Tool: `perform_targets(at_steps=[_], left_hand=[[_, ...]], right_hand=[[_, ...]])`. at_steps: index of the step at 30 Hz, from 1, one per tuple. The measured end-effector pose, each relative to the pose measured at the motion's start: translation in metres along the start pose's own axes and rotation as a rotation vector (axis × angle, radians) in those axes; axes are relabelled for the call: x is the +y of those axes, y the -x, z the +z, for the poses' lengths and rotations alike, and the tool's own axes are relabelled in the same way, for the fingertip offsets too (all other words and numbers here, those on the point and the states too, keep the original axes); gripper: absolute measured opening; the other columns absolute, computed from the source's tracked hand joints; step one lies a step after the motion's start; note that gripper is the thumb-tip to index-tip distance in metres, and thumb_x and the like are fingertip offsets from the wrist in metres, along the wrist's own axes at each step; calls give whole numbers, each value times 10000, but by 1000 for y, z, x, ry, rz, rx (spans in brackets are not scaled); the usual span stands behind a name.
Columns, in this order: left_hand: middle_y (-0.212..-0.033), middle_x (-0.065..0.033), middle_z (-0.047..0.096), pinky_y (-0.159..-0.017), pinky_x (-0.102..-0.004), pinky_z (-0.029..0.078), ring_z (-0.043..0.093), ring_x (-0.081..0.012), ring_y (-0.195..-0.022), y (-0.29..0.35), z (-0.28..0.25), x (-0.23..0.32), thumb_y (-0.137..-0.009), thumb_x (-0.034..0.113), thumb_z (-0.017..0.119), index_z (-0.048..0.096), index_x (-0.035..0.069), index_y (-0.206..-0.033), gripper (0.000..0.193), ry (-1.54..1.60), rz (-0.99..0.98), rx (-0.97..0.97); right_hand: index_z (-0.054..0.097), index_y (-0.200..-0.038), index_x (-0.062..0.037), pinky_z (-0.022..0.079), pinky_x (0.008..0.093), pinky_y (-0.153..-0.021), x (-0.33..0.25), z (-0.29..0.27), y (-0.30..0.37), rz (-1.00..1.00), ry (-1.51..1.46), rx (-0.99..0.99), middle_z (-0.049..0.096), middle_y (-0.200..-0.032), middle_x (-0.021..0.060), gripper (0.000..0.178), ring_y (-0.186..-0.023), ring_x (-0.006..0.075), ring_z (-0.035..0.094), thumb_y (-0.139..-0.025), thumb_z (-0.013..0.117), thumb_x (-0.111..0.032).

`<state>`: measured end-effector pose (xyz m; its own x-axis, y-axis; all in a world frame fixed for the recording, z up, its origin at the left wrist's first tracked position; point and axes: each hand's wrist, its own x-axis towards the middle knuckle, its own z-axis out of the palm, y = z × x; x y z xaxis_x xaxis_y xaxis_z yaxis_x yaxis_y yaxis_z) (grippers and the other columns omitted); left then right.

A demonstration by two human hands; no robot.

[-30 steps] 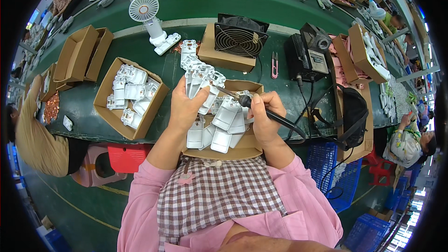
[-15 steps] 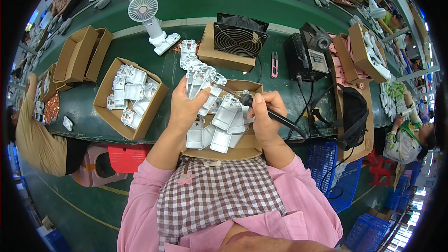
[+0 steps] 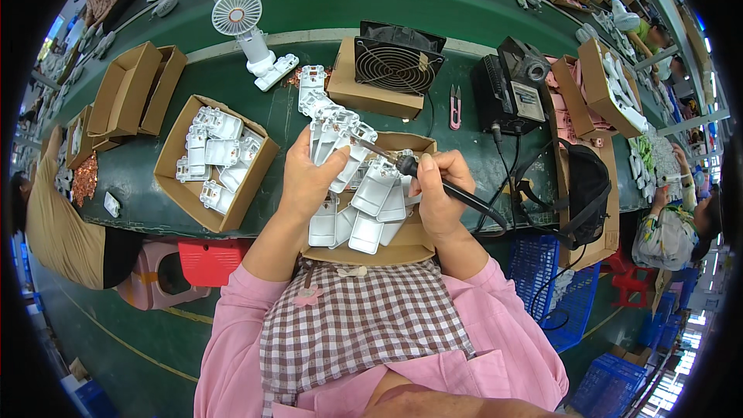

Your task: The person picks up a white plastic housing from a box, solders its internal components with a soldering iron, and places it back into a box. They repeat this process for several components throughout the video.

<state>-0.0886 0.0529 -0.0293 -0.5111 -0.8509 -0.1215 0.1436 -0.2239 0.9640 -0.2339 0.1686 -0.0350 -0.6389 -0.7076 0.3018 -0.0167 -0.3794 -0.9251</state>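
My right hand [image 3: 442,192] is closed around the dark handle of a soldering iron [image 3: 408,164], its cable trailing down to the right. The iron's thin metal tip reaches left to the white plastic housings [image 3: 334,133] by my left hand. With thumb and fingers, my left hand [image 3: 312,174] grips one of these housings; several others lie fanned out against it. Beneath both hands, a cardboard box [image 3: 410,250] holds more white plastic housings [image 3: 364,231]. The exact spot the tip touches is too small to make out.
A cardboard box of white parts [image 3: 263,156] stands left. Behind are a small white fan [image 3: 249,39] and a black-grilled fan [image 3: 396,64]. Pink-handled snips [image 3: 455,107] and a black soldering station [image 3: 507,89] sit right, near a black bag [image 3: 586,193]. Other people work at both sides.
My hands, the soldering iron and the held housing stay almost in place. Fans on the far belt have shifted slightly left. The person at far right has moved their arms.
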Motion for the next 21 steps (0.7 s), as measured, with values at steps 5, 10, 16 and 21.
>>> perform_targets(at_steps=[5, 10, 16, 21], left_hand=[[-974, -55, 617, -711, -245, 490, 592, -99, -826, -1, -3, -2, -779, 41, 640, 522, 0, -1117, 360, 46, -26, -23], [-1036, -62, 599, -798, -263, 466, 578, -121, -903, -1, 1, -3, -773, 66, 678, 493, 7, -1152, 426, 10, 37, -99], [-868, -32, 605, -589, -235, 508, 592, -91, -678, -1, 1, 1, -858, 135, 610, 535, 25, -1062, 244, 16, -88, -57], [-765, -37, 605, -473, -232, 486, 567, -86, -545, -1, 2, -6, -885, 133, 566, 550, 18, -995, 159, -63, 54, -24]], right_hand=[[463, -776, -22, 396, 200, -442, -2, 0, 1, -48, -37, 38, 528, -618, 33, 140, -484, 56, 476, -879, 552, -56], [421, -785, -34, 390, 227, -417, -2, -3, 3, -91, -46, 59, 497, -602, 63, 144, -439, 92, 442, -888, 509, -84], [464, -786, -20, 391, 202, -449, -2, -3, 2, -118, -41, 16, 523, -612, 43, 133, -486, 66, 476, -881, 545, -65], [478, -767, -19, 390, 198, -459, -2, 1, 1, -62, -35, -4, 534, -615, 26, 137, -500, 50, 476, -870, 564, -46]])
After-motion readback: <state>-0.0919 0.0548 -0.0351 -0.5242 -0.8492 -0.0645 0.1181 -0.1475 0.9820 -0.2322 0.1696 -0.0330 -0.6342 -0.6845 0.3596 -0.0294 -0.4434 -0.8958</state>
